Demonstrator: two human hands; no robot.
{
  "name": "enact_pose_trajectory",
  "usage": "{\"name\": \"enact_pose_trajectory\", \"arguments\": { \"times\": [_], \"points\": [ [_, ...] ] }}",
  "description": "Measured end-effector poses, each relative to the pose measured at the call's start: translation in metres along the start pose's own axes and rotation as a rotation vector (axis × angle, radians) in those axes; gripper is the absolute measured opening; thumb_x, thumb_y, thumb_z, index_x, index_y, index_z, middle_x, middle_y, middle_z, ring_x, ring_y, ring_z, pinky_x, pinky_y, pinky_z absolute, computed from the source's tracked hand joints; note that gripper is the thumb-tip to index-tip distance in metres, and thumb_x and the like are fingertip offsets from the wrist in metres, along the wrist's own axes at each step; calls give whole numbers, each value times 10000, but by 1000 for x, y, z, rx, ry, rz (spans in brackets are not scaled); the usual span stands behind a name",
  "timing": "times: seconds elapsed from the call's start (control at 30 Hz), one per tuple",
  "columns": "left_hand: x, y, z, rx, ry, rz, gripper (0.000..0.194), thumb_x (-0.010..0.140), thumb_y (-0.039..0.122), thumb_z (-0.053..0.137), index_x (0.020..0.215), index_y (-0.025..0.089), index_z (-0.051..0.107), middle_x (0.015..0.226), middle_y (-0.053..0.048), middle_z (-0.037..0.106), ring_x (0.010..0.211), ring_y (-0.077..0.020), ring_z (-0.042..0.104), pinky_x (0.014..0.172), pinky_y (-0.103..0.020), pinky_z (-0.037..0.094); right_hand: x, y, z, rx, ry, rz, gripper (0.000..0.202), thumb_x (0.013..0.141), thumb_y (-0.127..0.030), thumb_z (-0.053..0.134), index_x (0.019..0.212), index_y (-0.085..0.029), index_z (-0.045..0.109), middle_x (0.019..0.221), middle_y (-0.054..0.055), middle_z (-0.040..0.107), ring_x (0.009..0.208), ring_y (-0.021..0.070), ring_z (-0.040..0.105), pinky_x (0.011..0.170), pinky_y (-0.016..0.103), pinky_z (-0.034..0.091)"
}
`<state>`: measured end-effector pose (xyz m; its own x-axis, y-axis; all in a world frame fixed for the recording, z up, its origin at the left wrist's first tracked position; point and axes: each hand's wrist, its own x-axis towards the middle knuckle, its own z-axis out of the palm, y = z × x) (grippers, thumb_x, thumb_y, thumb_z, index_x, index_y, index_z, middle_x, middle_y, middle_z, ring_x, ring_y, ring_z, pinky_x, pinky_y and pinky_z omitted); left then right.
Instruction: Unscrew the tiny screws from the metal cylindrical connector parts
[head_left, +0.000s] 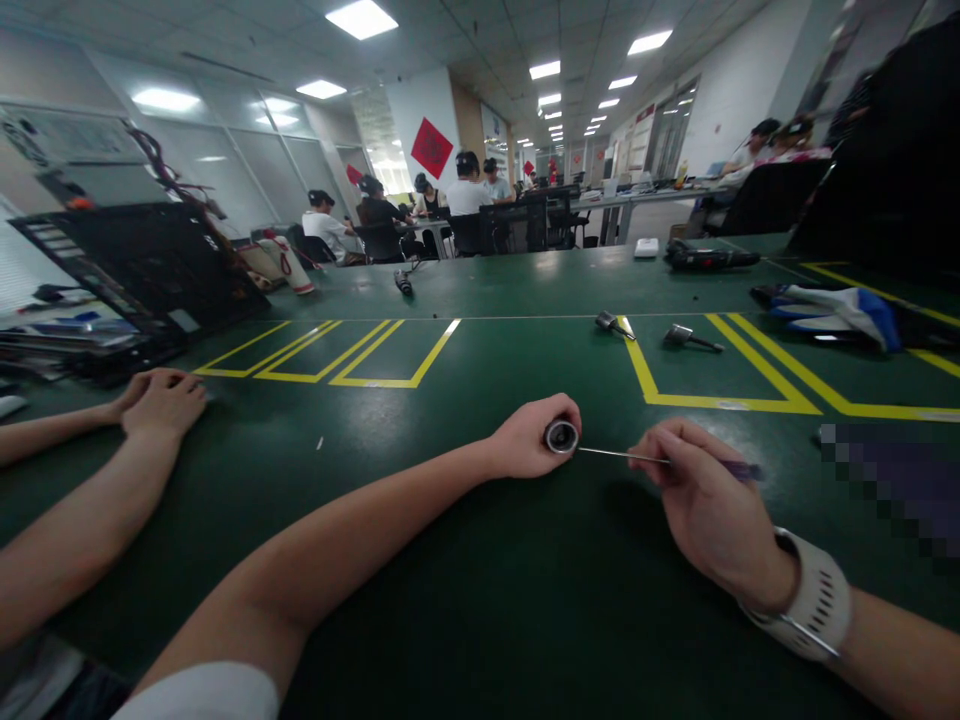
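In the middle of the head view, my left hand point(536, 437) is closed around a round hollow metal piece point(561, 436). Its dark open end, ringed by a bright rim, faces me. My right hand point(701, 500), wearing a pale watch strap, grips a thin screwdriver point(611, 454). The slim shaft points left and its tip lies close by the rim; whether they touch I cannot tell. Part of a purplish handle point(742, 469) shows behind my fingers. Farther off lie two metal cup-shaped pieces with shanks, one point(611, 324) on a yellow line and another point(690, 338) to its right.
Yellow tape outlines point(720, 404) mark the green table point(420, 600). A co-worker's hands point(161, 400) rest at the left. Blue-and-white gloves point(840, 315), a black tool point(709, 257) and a white box point(646, 248) lie at the back right; a small dark tool point(403, 283) lies back centre.
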<state>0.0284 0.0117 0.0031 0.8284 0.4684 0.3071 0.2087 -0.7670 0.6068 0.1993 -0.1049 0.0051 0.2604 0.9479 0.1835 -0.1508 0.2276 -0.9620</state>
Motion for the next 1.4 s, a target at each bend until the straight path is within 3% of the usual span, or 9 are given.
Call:
{"name": "enact_pose_trajectory", "arguments": {
  "times": [0.1,0.2,0.33,0.53,0.67,0.8,0.9,1.13,1.4],
  "points": [
    [0,-2,2,21,104,-78,186,708,147,585,858,169,477,872,-27,559,798,-149,540,678,-261,449,-4,-1,0,-5,-58,-46,116,798,-281,564,698,-224,581,663,8,549,634,167,496,582,300,402],
    [1,-4,2,74,154,-70,134,721,133,546,831,168,478,862,-28,550,796,-152,530,685,-272,442,-9,-2,0,-192,-134,-104,107,811,-317,578,747,-232,592,695,12,575,676,181,529,616,312,421],
    [2,-4,1,205,94,-10,109,714,91,503,794,164,501,836,-29,568,814,-159,531,753,-301,419,-11,-6,3,-501,-193,-160,102,814,-326,582,787,-233,614,746,22,619,687,192,563,601,315,426],
    [2,-2,0,378,22,23,89,713,93,500,755,167,528,787,-18,591,792,-167,531,715,-296,350,-10,-6,8,-604,-223,-150,96,825,-316,564,796,-234,602,742,9,603,668,177,558,590,313,430],
    [2,0,0,435,-14,74,66,720,108,503,730,167,530,745,-13,575,755,-163,518,686,-295,322,-5,-6,6,-505,-232,-10,145,811,-363,580,784,-224,611,758,16,615,713,189,567,628,330,436],
    [3,-1,-2,377,-28,31,115,686,62,491,726,165,523,753,-12,579,770,-162,528,709,-291,339,3,-3,4,-151,-204,193,172,779,-385,629,779,-213,624,814,22,646,792,187,583,721,342,453],
    [3,-2,-2,326,-25,27,131,685,48,483,731,165,521,765,-10,585,785,-160,536,739,-292,354,6,-1,3,18,-178,253,170,768,-371,645,744,-205,619,771,19,649,756,173,586,713,327,459],
    [1,1,1,448,14,36,108,696,63,487,715,164,521,742,-12,570,745,-161,511,674,-291,318,2,0,5,-307,-214,133,202,797,-410,610,816,-210,635,832,26,643,779,188,572,702,333,443],
    [3,-2,1,384,2,44,136,679,41,487,731,164,505,751,-3,560,765,-157,514,695,-289,334,6,-1,4,-24,-172,267,149,774,-341,642,730,-200,619,753,14,637,741,168,571,700,316,437]
  ]
}}
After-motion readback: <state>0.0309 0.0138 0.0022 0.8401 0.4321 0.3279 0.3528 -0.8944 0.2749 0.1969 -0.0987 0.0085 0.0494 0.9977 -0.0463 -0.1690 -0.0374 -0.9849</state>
